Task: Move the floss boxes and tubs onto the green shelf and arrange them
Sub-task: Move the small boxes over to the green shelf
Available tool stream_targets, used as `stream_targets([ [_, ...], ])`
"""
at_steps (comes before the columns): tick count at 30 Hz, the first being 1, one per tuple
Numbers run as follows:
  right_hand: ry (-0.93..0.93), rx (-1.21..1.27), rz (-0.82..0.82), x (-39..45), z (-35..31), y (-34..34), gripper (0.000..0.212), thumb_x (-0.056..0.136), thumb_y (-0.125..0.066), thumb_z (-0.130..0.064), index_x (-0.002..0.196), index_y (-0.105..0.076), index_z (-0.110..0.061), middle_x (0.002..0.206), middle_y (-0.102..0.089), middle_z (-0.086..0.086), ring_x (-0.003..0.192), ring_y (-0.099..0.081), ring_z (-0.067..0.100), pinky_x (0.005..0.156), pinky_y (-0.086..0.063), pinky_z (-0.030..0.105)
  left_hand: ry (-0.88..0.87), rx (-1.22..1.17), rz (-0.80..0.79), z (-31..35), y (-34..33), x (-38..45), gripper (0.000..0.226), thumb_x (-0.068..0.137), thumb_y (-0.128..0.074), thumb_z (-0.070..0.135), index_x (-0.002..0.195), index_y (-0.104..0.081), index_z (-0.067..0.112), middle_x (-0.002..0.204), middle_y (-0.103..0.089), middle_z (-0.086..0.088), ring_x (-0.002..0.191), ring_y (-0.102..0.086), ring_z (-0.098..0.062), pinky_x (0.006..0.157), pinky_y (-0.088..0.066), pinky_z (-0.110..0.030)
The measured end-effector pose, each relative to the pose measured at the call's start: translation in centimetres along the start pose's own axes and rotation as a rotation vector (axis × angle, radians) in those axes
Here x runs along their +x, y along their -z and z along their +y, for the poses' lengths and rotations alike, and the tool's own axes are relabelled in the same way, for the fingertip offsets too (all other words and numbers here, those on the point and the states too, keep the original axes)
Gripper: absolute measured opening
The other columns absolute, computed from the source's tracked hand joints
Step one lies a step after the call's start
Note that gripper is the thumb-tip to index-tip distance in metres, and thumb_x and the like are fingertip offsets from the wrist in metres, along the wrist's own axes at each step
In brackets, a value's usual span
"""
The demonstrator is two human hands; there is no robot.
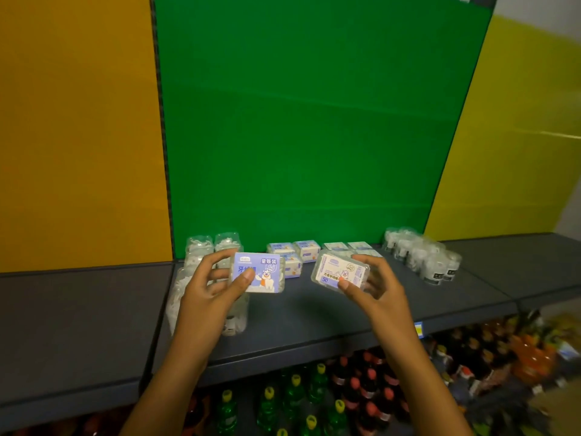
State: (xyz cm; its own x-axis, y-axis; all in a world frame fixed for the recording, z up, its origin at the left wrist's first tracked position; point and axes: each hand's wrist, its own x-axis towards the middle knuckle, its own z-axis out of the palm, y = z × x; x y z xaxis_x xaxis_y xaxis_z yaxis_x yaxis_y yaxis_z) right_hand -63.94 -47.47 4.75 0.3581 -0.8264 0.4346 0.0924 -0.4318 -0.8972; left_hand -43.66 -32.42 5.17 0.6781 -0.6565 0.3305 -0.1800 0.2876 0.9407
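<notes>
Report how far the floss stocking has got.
Done: floss boxes sit at the back of the green shelf, with clear tubs at its left and right.
In hand: left hand and right hand each hold a box.
Left: place these two, then tidy rows.

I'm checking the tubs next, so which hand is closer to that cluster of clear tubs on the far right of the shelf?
Right. The right hand, holding a floss box, is just left of the right-side tubs; the left hand is farther left, by other tubs.
</notes>
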Motion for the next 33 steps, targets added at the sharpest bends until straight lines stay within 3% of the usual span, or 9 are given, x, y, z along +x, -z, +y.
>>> stream_targets([
  [4,-0.001,-0.028,0.013,1.9,1.3,1.8,0.038,0.083,-0.075,-0.006,0.115,-0.060,-0.020,0.106,-0.072,-0.003,0.093,-0.068,0.003,0.075,-0.053,0.017,-0.055,0.087,-0.015,-0.7,-2.6,2.0,0.046,0.068,-0.080,0.040,0.110,-0.062,0.035,0.101,-0.071,0.007,0.094,-0.067,-0.010,0.081,-0.055,-0.032],
  [7,0.004,-0.045,0.024,3.9,2.4,2.9,0.039,0.083,-0.075,-0.005,0.116,-0.060,-0.018,0.107,-0.072,-0.004,0.092,-0.067,0.000,0.074,-0.052,0.014,-0.090,0.092,-0.010,-1.7,-4.8,4.1,0.041,0.073,-0.081,0.027,0.109,-0.063,0.028,0.097,-0.072,0.005,0.086,-0.067,-0.005,0.073,-0.055,-0.018],
  [10,0.006,-0.068,0.024,6.4,3.6,3.9,0.039,0.082,-0.075,-0.005,0.117,-0.060,-0.017,0.109,-0.071,-0.005,0.093,-0.067,-0.003,0.074,-0.052,0.013,-0.096,0.075,-0.018,-2.9,-7.2,6.6,0.039,0.075,-0.079,0.022,0.109,-0.063,0.027,0.096,-0.071,0.005,0.083,-0.067,-0.003,0.070,-0.053,-0.013],
  [13,0.018,-0.093,0.008,9.5,4.7,4.7,0.039,0.082,-0.076,-0.008,0.115,-0.061,-0.022,0.109,-0.072,-0.004,0.098,-0.068,0.005,0.078,-0.056,0.022,-0.096,0.101,0.000,-4.0,-9.3,9.7,0.038,0.075,-0.079,0.022,0.109,-0.062,0.024,0.099,-0.068,0.007,0.078,-0.066,0.005,0.064,-0.050,-0.008],
  [15,0.023,-0.119,0.010,11.7,5.2,5.1,0.039,0.082,-0.077,-0.011,0.115,-0.061,-0.026,0.110,-0.071,-0.004,0.101,-0.067,0.009,0.084,-0.057,0.029,-0.089,0.140,0.011,-4.6,-10.7,11.7,0.037,0.074,-0.080,0.024,0.107,-0.062,0.021,0.101,-0.067,0.011,0.073,-0.066,0.007,0.061,-0.050,-0.010],
  [19,0.037,-0.120,0.026,15.6,6.5,5.4,0.039,0.082,-0.078,-0.014,0.114,-0.061,-0.027,0.108,-0.072,-0.003,0.102,-0.067,0.014,0.084,-0.058,0.032,-0.029,0.239,-0.006,-7.0,-12.6,15.8,0.035,0.070,-0.082,0.031,0.098,-0.062,0.025,0.100,-0.067,0.010,0.081,-0.070,-0.012,0.076,-0.057,-0.037],
  [23,0.033,-0.125,0.023,18.0,8.6,5.2,0.040,0.082,-0.078,-0.014,0.115,-0.060,-0.028,0.105,-0.072,-0.006,0.099,-0.067,0.009,0.078,-0.056,0.023,0.006,0.406,0.002,-10.1,-13.9,18.5,0.040,0.067,-0.081,0.047,0.097,-0.063,0.028,0.096,-0.067,0.006,0.084,-0.065,-0.013,0.073,-0.053,-0.032],
  [28,-0.003,-0.083,0.002,19.6,11.0,4.8,0.039,0.081,-0.077,-0.010,0.115,-0.061,-0.023,0.104,-0.073,-0.006,0.097,-0.068,0.007,0.077,-0.056,0.022,0.034,0.538,-0.033,-12.8,-15.9,19.8,0.045,0.064,-0.082,0.049,0.097,-0.066,0.022,0.091,-0.067,0.001,0.075,-0.060,-0.007,0.061,-0.043,-0.020],
  [33,0.008,-0.055,-0.026,21.8,12.1,4.5,0.039,0.081,-0.078,-0.008,0.114,-0.062,-0.023,0.102,-0.074,-0.004,0.096,-0.069,0.008,0.080,-0.057,0.025,0.033,0.777,-0.088,-13.3,-17.8,20.9,0.051,0.069,-0.073,0.061,0.102,-0.062,0.024,0.107,-0.059,0.002,0.095,-0.059,-0.017,0.080,-0.047,-0.031],
])
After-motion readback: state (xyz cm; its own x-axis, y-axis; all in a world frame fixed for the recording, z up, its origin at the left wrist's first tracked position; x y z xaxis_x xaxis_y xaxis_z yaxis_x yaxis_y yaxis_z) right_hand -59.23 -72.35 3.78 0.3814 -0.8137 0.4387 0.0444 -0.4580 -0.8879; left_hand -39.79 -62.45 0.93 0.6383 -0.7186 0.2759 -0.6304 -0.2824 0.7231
